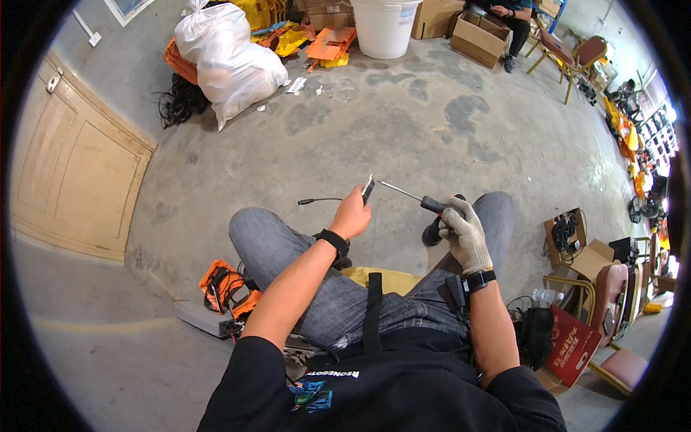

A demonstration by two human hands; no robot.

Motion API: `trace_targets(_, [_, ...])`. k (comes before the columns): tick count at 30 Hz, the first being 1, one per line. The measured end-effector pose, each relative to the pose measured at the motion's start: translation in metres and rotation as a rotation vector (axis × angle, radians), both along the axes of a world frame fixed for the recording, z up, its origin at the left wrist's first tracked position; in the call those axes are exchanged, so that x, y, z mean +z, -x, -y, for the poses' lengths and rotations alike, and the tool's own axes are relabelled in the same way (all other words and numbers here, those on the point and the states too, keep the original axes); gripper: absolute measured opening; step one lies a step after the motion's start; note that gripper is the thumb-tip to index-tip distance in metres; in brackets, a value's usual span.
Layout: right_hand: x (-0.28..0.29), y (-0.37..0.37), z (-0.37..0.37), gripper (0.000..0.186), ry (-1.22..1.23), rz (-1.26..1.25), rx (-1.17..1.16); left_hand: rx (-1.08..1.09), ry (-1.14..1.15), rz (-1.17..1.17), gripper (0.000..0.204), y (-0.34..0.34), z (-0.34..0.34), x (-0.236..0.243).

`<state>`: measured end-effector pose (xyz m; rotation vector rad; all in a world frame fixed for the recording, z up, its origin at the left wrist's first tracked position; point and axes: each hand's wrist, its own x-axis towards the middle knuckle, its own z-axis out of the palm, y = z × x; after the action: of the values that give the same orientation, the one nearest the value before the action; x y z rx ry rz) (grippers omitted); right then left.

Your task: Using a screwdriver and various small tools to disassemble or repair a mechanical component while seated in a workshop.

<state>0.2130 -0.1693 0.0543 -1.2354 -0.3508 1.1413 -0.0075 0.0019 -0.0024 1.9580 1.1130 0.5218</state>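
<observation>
My bare left hand is closed on a small black part with a light-coloured tip. Out to the left of that hand runs a thin black cable ending in a plug; its other end is hidden by the hand. In a knitted work glove, my right hand grips the dark handle of a screwdriver. The screwdriver's metal shaft points left, its tip close to the black part; whether they touch, I cannot tell. Both hands are held out in front of my knees.
Orange parts with black cables lie beside my left leg. At my right are open cardboard boxes, a red box and chairs. Farther off stand white sacks, a white bucket and a seated person.
</observation>
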Motion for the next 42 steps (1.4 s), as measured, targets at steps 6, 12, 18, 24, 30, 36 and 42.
trace_targets(6, [-0.001,-0.001,0.000,0.035,0.007,0.009,0.009,-0.009,0.070,-0.034,0.045,-0.002,0.003,0.014])
trace_targets(12, [0.004,0.002,-0.002,0.035,0.022,0.005,-0.001,-0.025,-0.039,0.037,0.041,-0.001,0.002,0.001])
trace_targets(18, [-0.001,0.002,0.000,0.033,-0.006,-0.017,0.007,-0.032,-0.039,0.001,0.041,0.000,0.004,-0.004])
trace_targets(24, [-0.002,0.003,0.000,0.039,-0.003,-0.033,-0.015,-0.018,0.057,-0.023,0.045,-0.002,0.007,0.010])
trace_targets(30, [-0.002,0.004,0.000,0.041,0.048,0.083,0.007,-0.027,0.062,-0.016,0.051,-0.001,0.006,0.009])
trace_targets(36, [-0.003,0.004,0.003,0.044,0.049,0.184,0.093,-0.033,0.060,-0.015,0.053,0.001,0.003,0.002])
trace_targets(42, [0.002,-0.002,0.002,0.045,0.125,-0.044,0.133,-0.065,0.027,0.006,0.055,0.002,0.002,0.003])
